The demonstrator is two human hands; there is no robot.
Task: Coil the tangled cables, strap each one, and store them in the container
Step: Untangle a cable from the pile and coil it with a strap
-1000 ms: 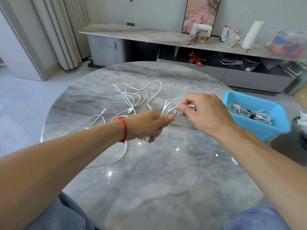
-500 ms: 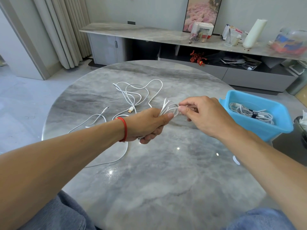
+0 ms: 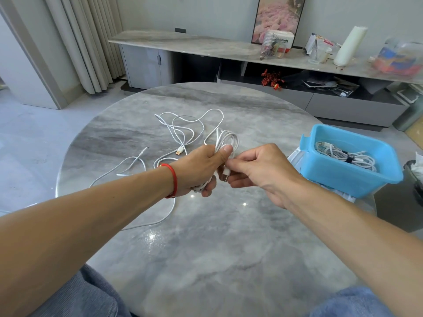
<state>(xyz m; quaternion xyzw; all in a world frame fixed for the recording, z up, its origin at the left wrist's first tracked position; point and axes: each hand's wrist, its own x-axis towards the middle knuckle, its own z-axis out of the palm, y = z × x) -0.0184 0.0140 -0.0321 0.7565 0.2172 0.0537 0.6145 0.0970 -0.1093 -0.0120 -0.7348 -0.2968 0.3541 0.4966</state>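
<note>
My left hand (image 3: 199, 168), with a red band at the wrist, grips a white coiled cable (image 3: 226, 139) above the middle of the round marble table (image 3: 206, 248). Its loops stick up past my thumb. My right hand (image 3: 258, 170) pinches that cable's USB plug end (image 3: 225, 176) just right of the coil. More loose white cables (image 3: 180, 131) lie tangled on the table behind my left hand, one with an orange-tipped plug (image 3: 178, 152). A blue plastic container (image 3: 350, 177) at the table's right edge holds coiled, strapped cables (image 3: 343, 154).
A long low marble cabinet (image 3: 206, 45) with boxes, a white roll and clutter runs along the back wall. Curtains (image 3: 84, 42) hang at the back left. A dark bin (image 3: 414, 177) stands right of the container. My knees show at the bottom edge.
My right hand has moved down from the top of the coil and now pinches the plug end below my left thumb. The coil stands more upright in my left hand.
</note>
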